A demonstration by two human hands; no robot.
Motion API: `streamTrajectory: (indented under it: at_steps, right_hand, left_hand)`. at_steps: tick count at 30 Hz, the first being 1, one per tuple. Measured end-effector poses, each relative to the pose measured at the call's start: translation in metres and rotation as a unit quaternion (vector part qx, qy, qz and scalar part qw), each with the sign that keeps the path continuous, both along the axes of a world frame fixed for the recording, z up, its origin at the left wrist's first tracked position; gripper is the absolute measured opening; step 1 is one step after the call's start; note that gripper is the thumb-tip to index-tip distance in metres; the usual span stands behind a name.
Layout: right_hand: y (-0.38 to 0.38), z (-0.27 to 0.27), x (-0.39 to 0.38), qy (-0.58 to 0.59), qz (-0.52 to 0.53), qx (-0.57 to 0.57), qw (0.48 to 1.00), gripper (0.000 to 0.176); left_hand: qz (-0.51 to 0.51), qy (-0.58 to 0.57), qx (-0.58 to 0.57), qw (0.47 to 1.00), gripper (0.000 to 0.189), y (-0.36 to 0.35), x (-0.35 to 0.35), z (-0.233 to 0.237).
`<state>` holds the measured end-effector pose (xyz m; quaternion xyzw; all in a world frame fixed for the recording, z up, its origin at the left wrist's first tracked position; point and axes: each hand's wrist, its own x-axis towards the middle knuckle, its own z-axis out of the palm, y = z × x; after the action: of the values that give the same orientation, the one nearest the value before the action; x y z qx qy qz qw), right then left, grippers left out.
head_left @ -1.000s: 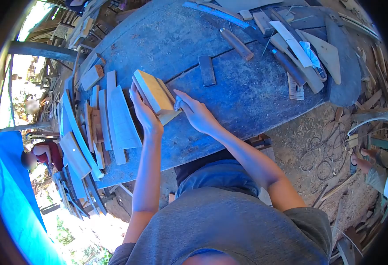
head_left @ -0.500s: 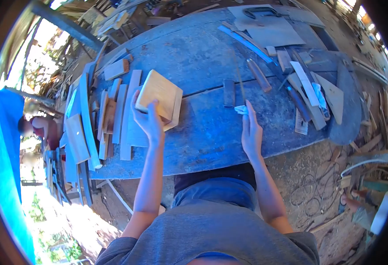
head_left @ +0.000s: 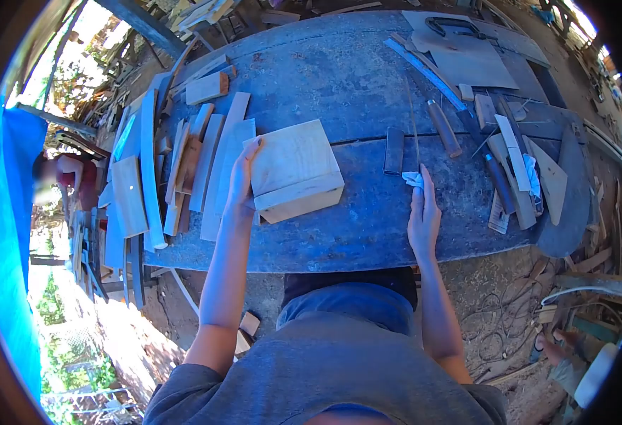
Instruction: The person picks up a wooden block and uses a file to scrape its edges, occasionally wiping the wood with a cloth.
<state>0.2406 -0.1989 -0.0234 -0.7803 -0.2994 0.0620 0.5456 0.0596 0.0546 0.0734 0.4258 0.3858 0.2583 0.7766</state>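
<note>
A pale wooden box, squarish with a smooth face and a narrower band along its near side, is tilted above the worktable. My left hand grips it by its left edge, with the thumb at the upper corner and the other fingers hidden behind it. Between the thumb and fingers of my right hand is a small crumpled white cloth. Just beyond that hand lies a dark rectangular block, and a wooden handle rests farther to the right.
Wooden strips and offcuts crowd the table's left side. To the right are a dark-handled tool, a pale strip and a blue-edged length. A C-clamp sits on a flat sheet. Other people are partly visible at both sides.
My left hand has turned the box and brought it right and slightly nearer, showing its banded side. My right hand keeps the white cloth in much the same spot. The view has shifted.
</note>
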Motion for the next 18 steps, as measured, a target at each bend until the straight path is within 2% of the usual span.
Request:
streamTrajectory:
  at_steps: [2,7,8,12,14,16,18]
  right_hand:
    - [-0.001,0.001,0.0,0.0,-0.003,-0.014,1.0,0.042]
    - [-0.002,-0.003,-0.002,-0.008,-0.008,-0.023,1.0,0.042]
    - [-0.001,-0.006,-0.002,-0.057,-0.014,-0.001,0.998,0.042]
    - [0.003,-0.009,-0.003,-0.155,-0.034,0.042,0.986,0.043]
    - [0.001,-0.008,-0.004,-0.125,-0.029,0.036,0.991,0.044]
    - [0.001,-0.008,-0.005,-0.097,-0.024,0.03,0.995,0.044]
    - [0.004,-0.011,-0.003,-0.163,-0.042,0.05,0.985,0.045]
  left_hand:
    - [0.004,0.04,-0.014,0.999,0.047,-0.005,0.006,0.001]
    - [-0.024,0.024,-0.02,0.999,0.058,0.001,0.006,-0.011]
    - [-0.042,0.014,-0.02,0.999,0.059,0.003,0.004,-0.016]
    - [0.009,-0.02,-0.062,0.998,0.053,0.0,0.002,-0.031]
    - [0.023,-0.066,-0.128,0.989,0.05,-0.002,0.002,-0.038]
    - [0.032,-0.062,-0.135,0.988,0.05,-0.004,0.006,-0.038]
    - [0.041,-0.059,-0.142,0.987,0.05,-0.005,0.01,-0.036]
